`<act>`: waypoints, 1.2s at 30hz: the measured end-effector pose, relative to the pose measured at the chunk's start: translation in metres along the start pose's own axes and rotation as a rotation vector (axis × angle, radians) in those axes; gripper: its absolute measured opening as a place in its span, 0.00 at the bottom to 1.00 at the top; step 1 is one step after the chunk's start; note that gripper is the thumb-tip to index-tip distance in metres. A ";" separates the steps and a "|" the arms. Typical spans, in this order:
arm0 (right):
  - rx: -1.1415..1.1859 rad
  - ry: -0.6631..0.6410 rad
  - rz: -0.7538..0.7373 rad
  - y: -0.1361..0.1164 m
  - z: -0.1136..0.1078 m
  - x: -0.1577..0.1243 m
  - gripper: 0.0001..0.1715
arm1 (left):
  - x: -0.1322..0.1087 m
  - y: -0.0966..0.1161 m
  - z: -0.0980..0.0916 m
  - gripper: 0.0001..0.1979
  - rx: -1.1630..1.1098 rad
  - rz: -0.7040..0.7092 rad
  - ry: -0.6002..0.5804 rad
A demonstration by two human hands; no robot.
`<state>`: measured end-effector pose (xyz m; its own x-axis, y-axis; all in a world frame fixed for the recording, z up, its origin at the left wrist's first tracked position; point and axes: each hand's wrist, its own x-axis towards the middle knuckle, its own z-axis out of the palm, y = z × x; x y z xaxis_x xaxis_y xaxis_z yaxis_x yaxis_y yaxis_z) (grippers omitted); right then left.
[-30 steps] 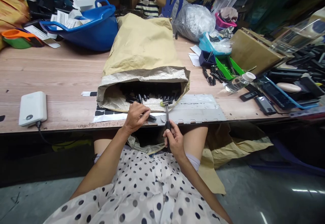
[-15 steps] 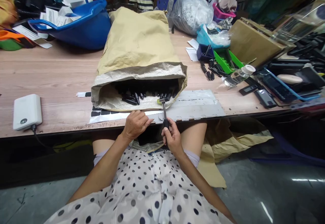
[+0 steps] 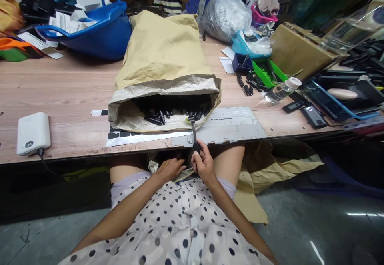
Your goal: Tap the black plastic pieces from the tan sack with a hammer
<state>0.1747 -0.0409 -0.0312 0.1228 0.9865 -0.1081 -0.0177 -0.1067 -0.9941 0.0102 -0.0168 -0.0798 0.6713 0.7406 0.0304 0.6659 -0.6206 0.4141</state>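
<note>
My right hand (image 3: 204,163) is closed around the black handle of a slim tool (image 3: 194,133). It has a metal shaft and a short crosswise head with a yellow-green end; its exact kind is unclear. That head is at the mouth of a tan paper sack (image 3: 164,53) lying on the table. Several black pen-like pieces (image 3: 153,117) lie inside the opening. Below the table edge, my left hand (image 3: 171,169) is over my lap, its fingers loosely stretched at the dark mouth of a second sack (image 3: 153,165). Nothing shows in that hand.
A white power bank (image 3: 33,133) with a cable stands at left. Behind it is a blue tub (image 3: 99,31) of white boxes. At right are a green tray (image 3: 269,73), a bottle (image 3: 282,90) and a cardboard box (image 3: 301,53). Other people's hands show across the table.
My left hand has dropped from the table edge in front of the sack to the opening at my lap. My right hand and the tool have stayed nearly still.
</note>
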 end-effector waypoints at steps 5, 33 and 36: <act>-0.016 0.002 0.003 -0.001 0.001 0.000 0.31 | -0.001 0.001 -0.043 0.12 -0.055 0.381 0.311; -0.020 -0.008 -0.009 0.005 0.001 0.003 0.31 | 0.035 -0.062 -0.122 0.06 0.124 -0.315 0.536; -0.038 -0.001 -0.017 0.007 0.000 0.003 0.31 | 0.052 -0.045 -0.113 0.06 0.091 -0.249 0.480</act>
<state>0.1749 -0.0384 -0.0386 0.1220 0.9884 -0.0908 0.0220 -0.0941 -0.9953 -0.0216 0.0787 0.0057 0.2799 0.8894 0.3615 0.8255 -0.4152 0.3824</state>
